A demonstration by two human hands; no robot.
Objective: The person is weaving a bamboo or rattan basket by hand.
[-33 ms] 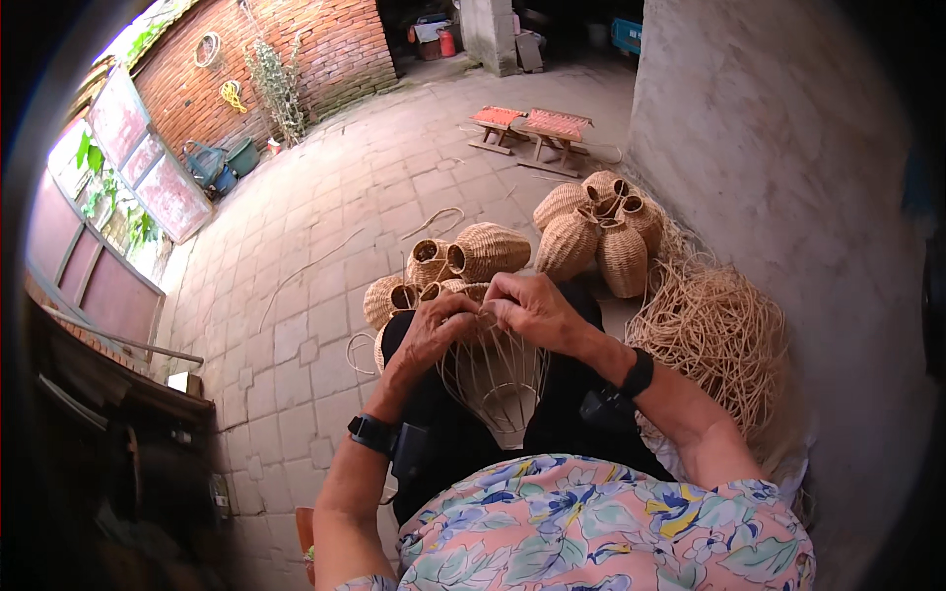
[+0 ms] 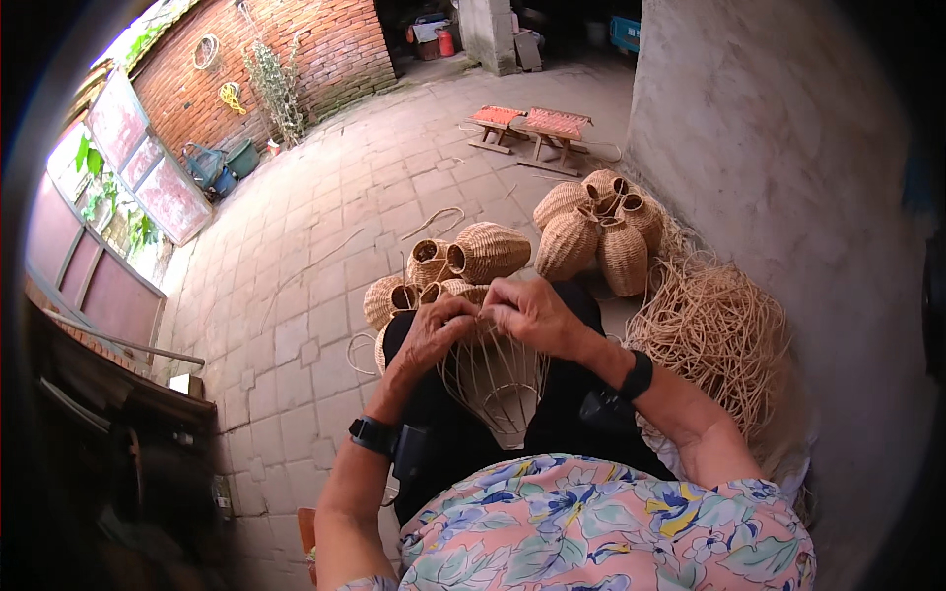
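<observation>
Between my knees stands a basket frame (image 2: 498,379) of thin pale ribs, with a ring inside it lower down. At its far, upper end my left hand (image 2: 439,333) is closed, thumb and fingers pinching the edge. Close beside it my right hand (image 2: 532,315) pinches the same edge, its fingertips nearly meeting the left ones. Whatever fine strand lies between the fingertips is hidden. Just beyond my hands lie several woven vase-shaped baskets (image 2: 490,253), some with their dark mouths turned toward me.
More woven baskets (image 2: 570,244) cluster to the right of these. A heap of loose cane strands (image 2: 709,345) lies by the grey wall (image 2: 769,158). Two low stools (image 2: 556,124) with red woven seats stand farther off on the paved floor (image 2: 325,246). A dark wooden piece (image 2: 118,364) is at left.
</observation>
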